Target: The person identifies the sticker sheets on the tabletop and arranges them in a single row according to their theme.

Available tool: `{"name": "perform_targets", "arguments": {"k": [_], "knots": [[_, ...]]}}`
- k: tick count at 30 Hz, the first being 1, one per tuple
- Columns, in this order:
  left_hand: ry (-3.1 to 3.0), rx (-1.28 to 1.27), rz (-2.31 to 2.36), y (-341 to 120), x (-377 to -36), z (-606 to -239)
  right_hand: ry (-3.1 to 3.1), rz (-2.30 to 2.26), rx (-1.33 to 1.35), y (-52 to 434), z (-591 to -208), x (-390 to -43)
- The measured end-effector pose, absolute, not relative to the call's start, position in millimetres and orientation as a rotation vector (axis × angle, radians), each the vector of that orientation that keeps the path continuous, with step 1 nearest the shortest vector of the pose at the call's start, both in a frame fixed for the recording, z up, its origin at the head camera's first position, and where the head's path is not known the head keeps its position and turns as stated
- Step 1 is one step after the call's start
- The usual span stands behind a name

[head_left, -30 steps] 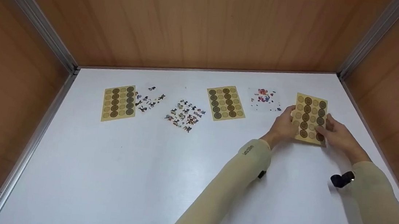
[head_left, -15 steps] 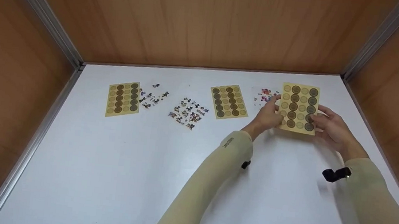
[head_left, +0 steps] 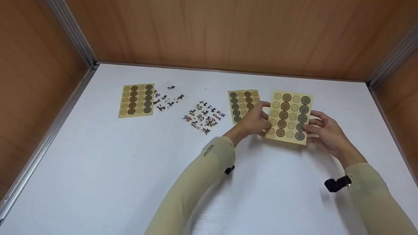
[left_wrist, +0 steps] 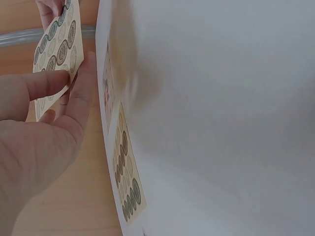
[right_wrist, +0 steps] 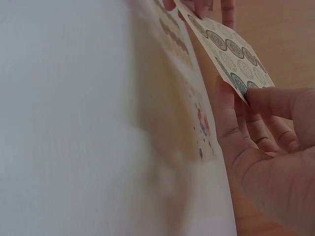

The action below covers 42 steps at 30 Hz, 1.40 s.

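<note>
Both hands hold up a yellowish sticker sheet (head_left: 289,117) printed with columns of round seal-like stickers, some dark and some pale. My left hand (head_left: 251,121) pinches its left edge between thumb and fingers; in the left wrist view, the thumb of the left hand (left_wrist: 44,123) lies on the printed face. At the opposite edge my right hand (head_left: 328,133) pinches the sheet, thumb in front and fingers behind. The sheet is tilted up, apart from the table. A similar yellowish sheet (head_left: 240,95) lies behind the left hand, partly covered by it.
On the white table (head_left: 129,186) lie another yellowish seal sheet (head_left: 137,101) at left and two clear sheets with small colourful figures, one by it (head_left: 166,100) and one nearer the middle (head_left: 204,117). A red-flecked clear sheet (right_wrist: 202,123) shows under the held one. Wooden walls (head_left: 233,27) enclose the table.
Both hands have carried the held sheet leftward, and it has come to hide the red-flecked clear sheet in the head view. The head view has shifted slightly. Both grips stay on the edges.
</note>
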<state>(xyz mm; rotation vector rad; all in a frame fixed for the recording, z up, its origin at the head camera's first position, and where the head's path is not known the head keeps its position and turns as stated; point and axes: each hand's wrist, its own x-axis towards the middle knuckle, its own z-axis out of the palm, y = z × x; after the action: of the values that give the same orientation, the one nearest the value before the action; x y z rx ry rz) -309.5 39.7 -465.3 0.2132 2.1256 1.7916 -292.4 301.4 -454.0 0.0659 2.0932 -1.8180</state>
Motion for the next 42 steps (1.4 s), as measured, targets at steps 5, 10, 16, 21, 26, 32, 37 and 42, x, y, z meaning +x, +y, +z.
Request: {"name": "perform_targets", "arguments": {"k": [5,10,16,21,26,32,37,42], "knots": [[2.105,0.230,1.792,6.3,-303.2,-462.1,2.070,-1.829,0.020,275.9,-456.4,-293.5],[2.059,0.216,1.807,-28.2,-291.4,-460.6,2.026,-1.832,-0.037,248.6,-460.2,-292.0],[2.089,0.196,1.763,-70.9,-279.2,-457.5,2.001,-1.816,-0.065,210.4,-465.1,-291.6],[2.147,0.133,1.723,-106.4,-275.0,-454.9,1.942,-1.852,-0.113,171.4,-467.9,-287.3],[2.179,0.051,1.713,-141.0,-268.6,-453.4,1.886,-1.883,-0.207,129.7,-473.3,-280.1],[2.233,-0.062,1.655,-184.3,-256.2,-451.2,1.833,-1.886,-0.250,77.8,-481.3,-268.2],[2.301,-0.104,1.599,-222.3,-244.6,-452.1,1.858,-1.870,-0.251,34.3,-486.1,-259.8],[2.339,-0.132,1.556,-258.7,-230.4,-456.6,1.951,-1.857,-0.317,-7.8,-493.6,-249.5]]}}
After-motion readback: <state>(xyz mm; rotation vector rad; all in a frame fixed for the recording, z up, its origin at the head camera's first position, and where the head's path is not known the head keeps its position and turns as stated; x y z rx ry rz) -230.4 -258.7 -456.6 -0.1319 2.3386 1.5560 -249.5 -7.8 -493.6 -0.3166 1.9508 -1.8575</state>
